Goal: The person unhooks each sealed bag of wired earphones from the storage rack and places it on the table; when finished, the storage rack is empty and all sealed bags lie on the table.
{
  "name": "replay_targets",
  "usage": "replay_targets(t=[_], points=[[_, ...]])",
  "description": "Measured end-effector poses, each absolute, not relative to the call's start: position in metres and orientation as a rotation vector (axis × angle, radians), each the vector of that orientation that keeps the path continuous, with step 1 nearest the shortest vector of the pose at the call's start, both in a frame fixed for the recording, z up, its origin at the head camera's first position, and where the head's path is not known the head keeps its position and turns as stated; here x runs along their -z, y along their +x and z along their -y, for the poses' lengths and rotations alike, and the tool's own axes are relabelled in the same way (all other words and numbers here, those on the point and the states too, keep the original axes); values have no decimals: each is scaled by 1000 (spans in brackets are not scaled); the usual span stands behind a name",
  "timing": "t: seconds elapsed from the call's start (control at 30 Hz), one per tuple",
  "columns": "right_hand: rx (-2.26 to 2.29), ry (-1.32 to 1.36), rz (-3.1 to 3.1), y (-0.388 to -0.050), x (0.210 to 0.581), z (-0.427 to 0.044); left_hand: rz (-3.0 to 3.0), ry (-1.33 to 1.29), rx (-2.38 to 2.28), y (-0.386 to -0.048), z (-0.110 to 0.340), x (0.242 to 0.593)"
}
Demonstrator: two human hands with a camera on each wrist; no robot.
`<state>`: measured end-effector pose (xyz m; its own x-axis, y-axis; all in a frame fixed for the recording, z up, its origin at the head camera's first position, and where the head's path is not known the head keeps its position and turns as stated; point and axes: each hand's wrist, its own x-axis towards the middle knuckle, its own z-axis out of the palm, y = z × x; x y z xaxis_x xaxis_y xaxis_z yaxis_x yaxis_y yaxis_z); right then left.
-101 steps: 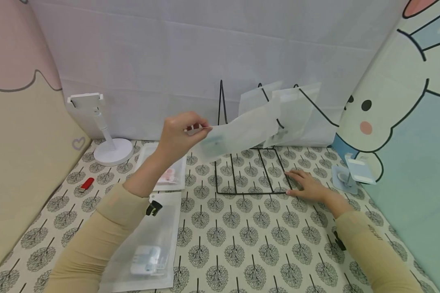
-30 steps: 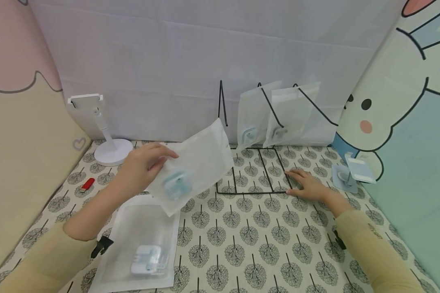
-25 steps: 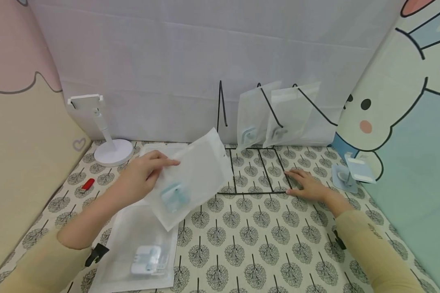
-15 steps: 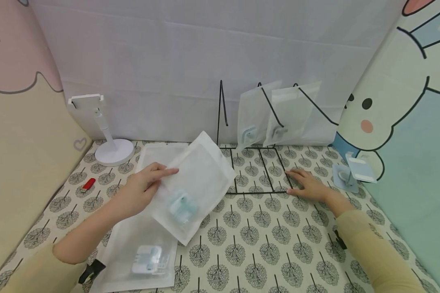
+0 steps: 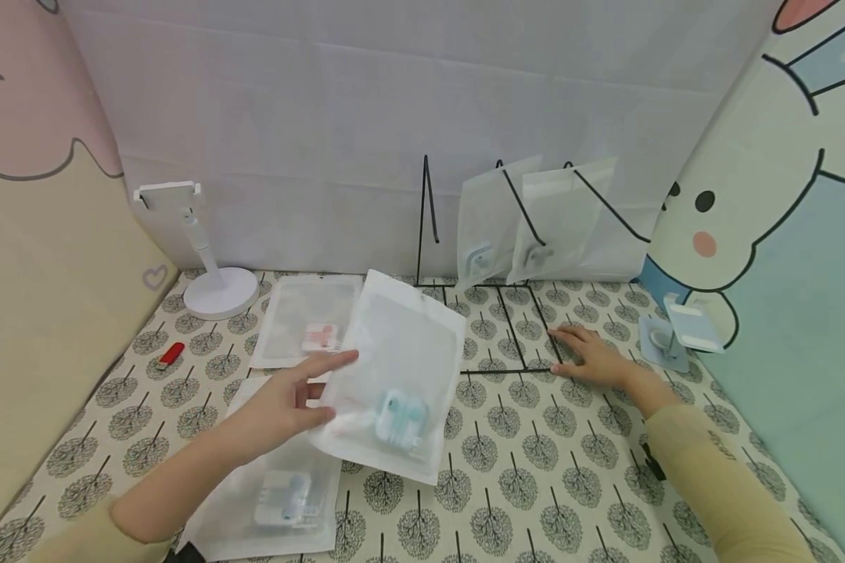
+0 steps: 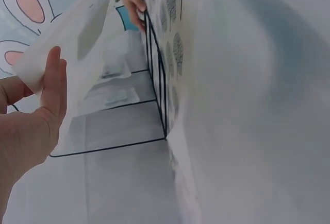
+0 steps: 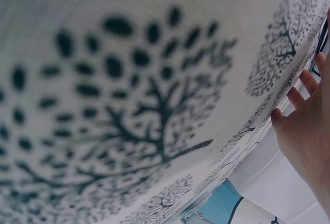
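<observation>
My left hand holds a frosted pouch by its left edge, thumb and fingers at that edge; a teal-and-white item shows through its lower part. In the left wrist view the fingers of the left hand lie against the raised pouch. The pouch is above the cloth and partly covers another pouch with a white item in it. My right hand rests on the cloth, fingertips at the right side of a black wire rack; the right wrist view shows this hand with fingers spread.
Two frosted pouches stand between the rack's upright wires. A pouch with a red item lies at the back left. Also on the cloth are a white stand, a red USB-like stick and a small pale stand at right.
The left hand has brought the pouch away from the rack, leftward and down, and it now hangs more upright with the teal item facing up. The right hand has stayed in place.
</observation>
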<state>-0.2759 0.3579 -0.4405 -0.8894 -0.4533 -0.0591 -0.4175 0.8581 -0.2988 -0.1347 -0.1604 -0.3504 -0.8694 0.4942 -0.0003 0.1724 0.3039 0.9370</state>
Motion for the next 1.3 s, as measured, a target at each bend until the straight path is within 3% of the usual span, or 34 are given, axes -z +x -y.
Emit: replay_targets(t=[0.53,0.93,1.3], points=[[423,-677,-2903,-276,441,-358,-1988,383,-1705,-110,134,395],[423,-699,-2901,-274,441,-357,-2486,725,-1084,-109,130,400],[423,-724,-2919,-277,443,-358,-2552,739,-784,-101,125,407]])
